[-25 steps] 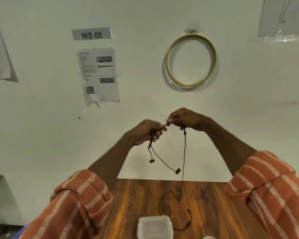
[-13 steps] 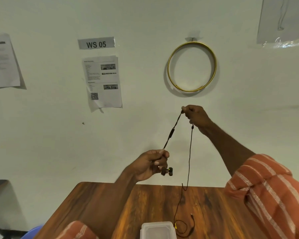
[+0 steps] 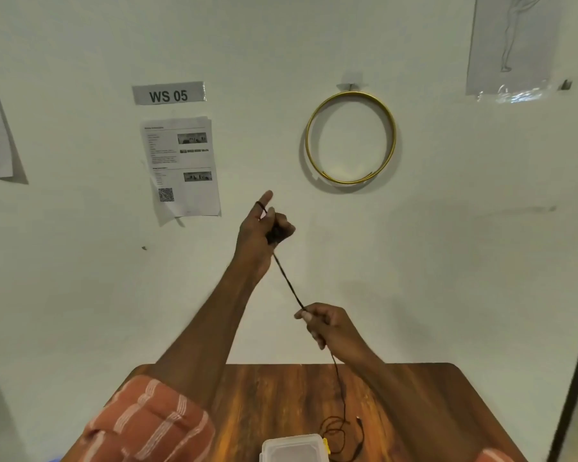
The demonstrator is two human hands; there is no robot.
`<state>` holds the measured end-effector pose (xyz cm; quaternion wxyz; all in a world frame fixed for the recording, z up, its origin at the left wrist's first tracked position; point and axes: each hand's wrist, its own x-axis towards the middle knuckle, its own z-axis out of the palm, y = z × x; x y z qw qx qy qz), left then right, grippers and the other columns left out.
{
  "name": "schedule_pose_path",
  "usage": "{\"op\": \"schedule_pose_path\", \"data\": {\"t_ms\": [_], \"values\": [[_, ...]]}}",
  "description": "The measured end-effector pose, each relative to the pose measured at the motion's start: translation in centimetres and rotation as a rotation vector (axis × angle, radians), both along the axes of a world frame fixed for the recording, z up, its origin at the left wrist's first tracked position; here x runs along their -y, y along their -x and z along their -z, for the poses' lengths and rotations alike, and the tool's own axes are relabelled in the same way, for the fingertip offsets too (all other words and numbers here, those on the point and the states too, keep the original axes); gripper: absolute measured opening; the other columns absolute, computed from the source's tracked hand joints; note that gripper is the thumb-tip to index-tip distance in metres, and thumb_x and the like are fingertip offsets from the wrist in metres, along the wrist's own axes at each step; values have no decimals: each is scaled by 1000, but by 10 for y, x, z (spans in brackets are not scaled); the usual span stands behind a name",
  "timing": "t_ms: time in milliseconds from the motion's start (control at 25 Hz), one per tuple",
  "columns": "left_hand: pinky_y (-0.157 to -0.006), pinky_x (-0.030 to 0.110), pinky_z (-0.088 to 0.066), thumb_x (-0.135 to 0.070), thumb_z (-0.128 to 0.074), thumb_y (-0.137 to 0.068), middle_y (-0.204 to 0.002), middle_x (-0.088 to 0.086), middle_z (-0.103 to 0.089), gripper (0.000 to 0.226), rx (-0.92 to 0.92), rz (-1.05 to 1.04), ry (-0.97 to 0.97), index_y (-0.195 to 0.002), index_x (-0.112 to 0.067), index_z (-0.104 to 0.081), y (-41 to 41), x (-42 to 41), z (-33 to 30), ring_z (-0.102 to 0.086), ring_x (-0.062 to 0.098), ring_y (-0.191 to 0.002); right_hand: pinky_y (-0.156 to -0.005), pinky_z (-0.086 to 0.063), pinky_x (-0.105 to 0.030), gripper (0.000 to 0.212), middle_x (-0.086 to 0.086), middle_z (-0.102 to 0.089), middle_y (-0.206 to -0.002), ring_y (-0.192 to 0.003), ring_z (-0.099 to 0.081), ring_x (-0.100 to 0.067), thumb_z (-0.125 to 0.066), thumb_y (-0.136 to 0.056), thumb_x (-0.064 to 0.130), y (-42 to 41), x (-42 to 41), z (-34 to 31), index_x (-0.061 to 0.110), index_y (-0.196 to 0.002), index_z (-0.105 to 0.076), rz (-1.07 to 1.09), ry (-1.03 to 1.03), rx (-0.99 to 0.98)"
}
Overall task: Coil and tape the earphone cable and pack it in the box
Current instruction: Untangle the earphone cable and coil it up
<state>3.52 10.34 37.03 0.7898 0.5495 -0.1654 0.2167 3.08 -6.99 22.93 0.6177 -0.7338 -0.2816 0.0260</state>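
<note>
Left hand (image 3: 264, 225) grips the earphone cable (image 3: 287, 285), apparently looped over its raised finger as coiling anchor; right hand (image 3: 324, 323) pinches it taut to feed.

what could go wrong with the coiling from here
1. The earphone cable is stretched taut between the left hand and the right hand; a harder pull may strain it or slip the loop off the raised left finger.
2. The slack end lies in a loose tangle on the table beside the plastic box; as it feeds upward it could knot, or catch on the box and drag it.
</note>
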Motion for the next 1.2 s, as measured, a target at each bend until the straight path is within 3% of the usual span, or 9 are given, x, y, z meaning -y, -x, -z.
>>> {"op": "schedule_pose_path", "data": {"t_ms": [120, 200, 320, 480, 640, 800, 920, 1080, 1200], "values": [[-73, 15, -53, -2, -38, -104, -65, 13, -59, 49, 15, -160, -610, -151, -11, -29, -6, 1, 24, -66, 29, -79, -46, -30, -20, 21, 8, -43, -55, -49, -36, -8, -56, -98, 20, 26, 22, -39, 20, -91, -75, -47, -50, 69], [-68, 19, -55, -7, -39, -104, -65, 13, -60, 50, -91, -54, -738, -152, -15, -29, 5, 11, 48, -67, 23, -70, -45, -27, -16, 25, 13, -41, -52, -47, -33, -5, -54, -99, 20, 27, 40, -75, 19, -86, -75, -11, -84, 119], [-48, 29, -48, -22, -32, -107, -56, 5, -50, 38, -220, 155, -556, -140, -8, -46, 37, 43, 72, -50, 17, -46, -46, -30, -9, 28, 16, -44, -45, -44, -37, 0, -52, -100, 18, 11, 49, -119, 6, -82, -69, 64, -21, 231], [-35, 20, -21, -34, -26, -107, -47, -5, -34, 52, -183, 534, -73, -133, 2, -53, 55, 69, 64, -29, 5, -36, -47, -29, -15, 29, 12, -45, -56, -48, -37, -1, -55, -98, 24, -19, 41, -122, 19, -70, -62, 68, -10, 220], [-41, 18, -40, -26, -33, -105, -49, -7, -41, 45, -50, 321, 125, -136, 5, -44, 34, 64, 18, -48, 7, -43, -44, -22, -21, 30, 5, -40, -61, -48, -30, -8, -50, -99, 37, -14, 27, -63, 22, -80, -66, 8, -73, 36], [-83, 28, -50, -19, -33, -107, -48, -6, -55, 36, 15, -125, -117, -143, -11, -36, -7, 25, -22, -74, 17, -75, -47, -25, -21, 26, 6, -36, -60, -51, -30, -8, -47, -102, 26, 12, 28, -25, 14, -99, -69, -72, 79, 33], [-77, 24, -50, -17, -35, -106, -50, -4, -63, 53, -36, -274, -619, -155, -14, -15, -27, 6, -12, -73, 16, -77, -47, -28, -15, 26, 7, -36, -58, -47, -32, -2, -46, -102, 22, 18, 42, -51, 11, -100, -70, -24, 67, 152], [-50, 29, -51, -22, -36, -106, -54, 6, -57, 47, -178, 27, -800, -151, -9, -30, -14, 12, 33, -50, 23, -44, -45, -27, -13, 26, 5, -35, -56, -45, -29, -2, -46, -101, 13, 1, 57, -115, 2, -89, -67, 104, -16, 309], [-44, 25, -40, -37, -27, -106, -45, -2, -42, 50, -245, 341, -479, -137, -5, -51, 14, 41, 57, -30, 9, -35, -50, -31, -14, 29, 5, -39, -57, -46, -35, -2, -45, -100, 15, -23, 50, -141, 8, -82, -66, 181, 72, 395]]}}
